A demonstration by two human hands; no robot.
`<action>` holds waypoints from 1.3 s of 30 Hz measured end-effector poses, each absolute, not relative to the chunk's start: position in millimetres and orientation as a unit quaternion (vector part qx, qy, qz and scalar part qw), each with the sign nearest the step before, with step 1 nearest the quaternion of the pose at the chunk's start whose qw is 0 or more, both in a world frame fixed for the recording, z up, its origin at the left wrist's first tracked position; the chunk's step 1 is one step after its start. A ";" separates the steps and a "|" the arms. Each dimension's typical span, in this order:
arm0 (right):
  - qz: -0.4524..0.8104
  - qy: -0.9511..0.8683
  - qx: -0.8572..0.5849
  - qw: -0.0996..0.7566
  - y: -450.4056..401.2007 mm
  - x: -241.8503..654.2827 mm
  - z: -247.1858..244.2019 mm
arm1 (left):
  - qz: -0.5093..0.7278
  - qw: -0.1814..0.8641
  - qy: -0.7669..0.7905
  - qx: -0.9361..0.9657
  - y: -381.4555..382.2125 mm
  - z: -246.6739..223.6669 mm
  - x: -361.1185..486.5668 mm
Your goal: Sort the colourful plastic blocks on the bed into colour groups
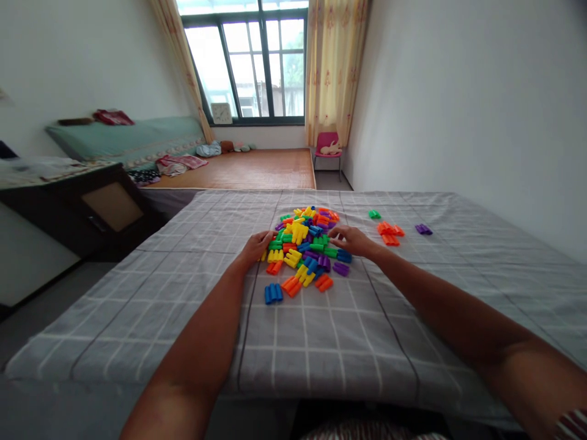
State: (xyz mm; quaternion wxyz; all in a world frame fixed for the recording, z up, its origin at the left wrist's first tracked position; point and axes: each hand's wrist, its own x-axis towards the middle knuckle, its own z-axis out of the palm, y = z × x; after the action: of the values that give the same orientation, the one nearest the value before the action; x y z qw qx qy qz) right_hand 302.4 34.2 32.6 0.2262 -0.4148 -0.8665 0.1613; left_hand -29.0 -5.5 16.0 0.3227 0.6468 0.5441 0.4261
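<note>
A heap of plastic building pieces (300, 232) in yellow, green, orange, blue and purple lies on the table, each piece shaped like short tubes joined side by side. My left hand (259, 246) rests against the heap's left side, its fingers loosely bent and apart, near some yellow pieces (276, 255). On the opposite side, my right hand (349, 238) reaches in with curved fingers beside green pieces (321, 241). Neither hand visibly grips a piece, though some fingertips are hidden. At the near edge of the heap lie a blue piece (274, 294) and an orange piece (323, 282).
A grey checked cloth (321, 354) covers the table. Apart from the heap, to the right, are orange pieces (389, 233), a green piece (375, 214) and a purple piece (424, 229). Beyond stand a bed (266, 168), a pink chair (327, 142) and a dark cabinet (82, 201).
</note>
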 end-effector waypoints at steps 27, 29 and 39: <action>0.303 -0.751 -0.437 0.391 46.6 319.8 27.5 | 0.417 0.343 0.548 0.638 -1.6 12.7 -32.6; 0.310 -0.748 -0.439 0.390 42.3 329.0 29.1 | 0.419 0.341 0.552 0.635 -0.4 11.7 -33.7; 0.194 -0.784 -0.513 0.290 34.0 357.5 6.1 | 0.419 0.353 0.551 0.630 -2.2 13.1 -33.4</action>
State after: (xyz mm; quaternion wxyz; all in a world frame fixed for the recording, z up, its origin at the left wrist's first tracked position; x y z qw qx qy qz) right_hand 357.5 34.0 6.1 0.2898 -0.5127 -0.7844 0.1945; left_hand -33.4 -2.2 13.1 0.3528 0.6296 0.5511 0.4188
